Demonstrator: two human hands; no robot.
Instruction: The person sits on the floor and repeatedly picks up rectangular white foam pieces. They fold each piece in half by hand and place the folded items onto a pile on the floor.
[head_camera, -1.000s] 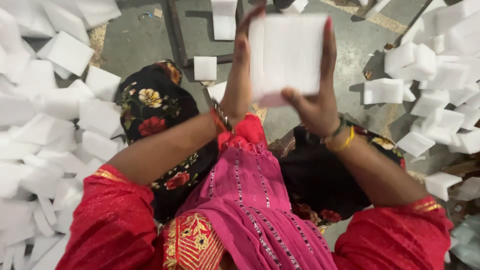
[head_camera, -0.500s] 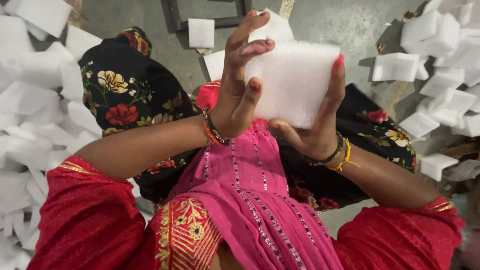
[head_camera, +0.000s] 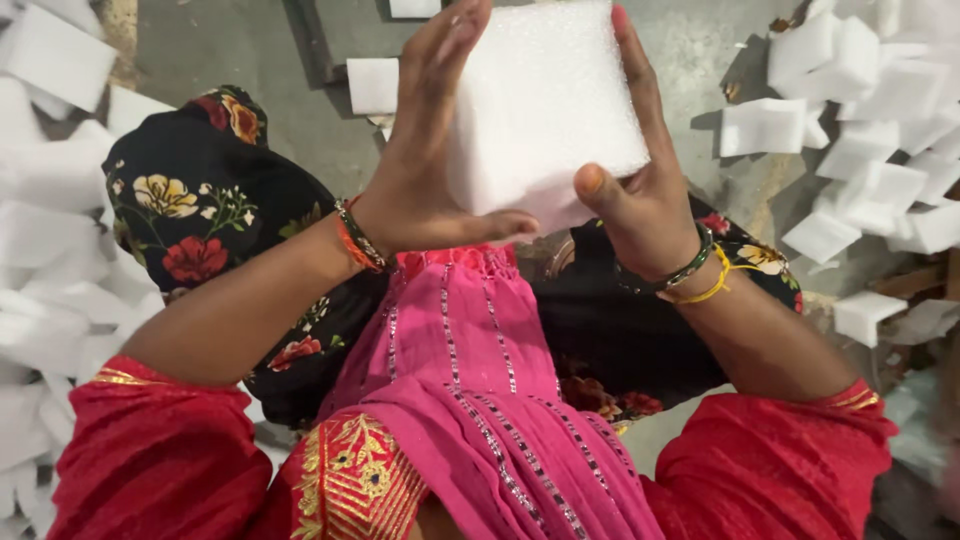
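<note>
Head view, read left to right as I see it from my remote station. At the far left, a heap of white foam pieces (head_camera: 50, 240) lies on the grey floor (head_camera: 220, 50). Next comes the black floral cloth (head_camera: 190, 210) over the person's knee, with the red sleeve (head_camera: 150, 450) below it. The left hand (head_camera: 420, 180), bangles at the wrist, presses flat against the left face of a white foam block (head_camera: 545, 110); its fingers (head_camera: 455, 40) stretch up along that face and the thumb hooks under the lower edge. The block is held in the air between both hands, above the pink garment (head_camera: 470, 370) in the lap. The right hand (head_camera: 640, 200) clasps the block's right side, fingers extended upward along the edge and the thumb laid on the front corner (both hands are closed on the block, neither gripping anything else). Further right, more loose foam pieces (head_camera: 860, 130) are scattered on the floor.

Against the frame half a second earlier, I find the block turned so a square face fronts the camera, and raised closer to it, now filling more of the view; the grip on both sides persists.
</note>
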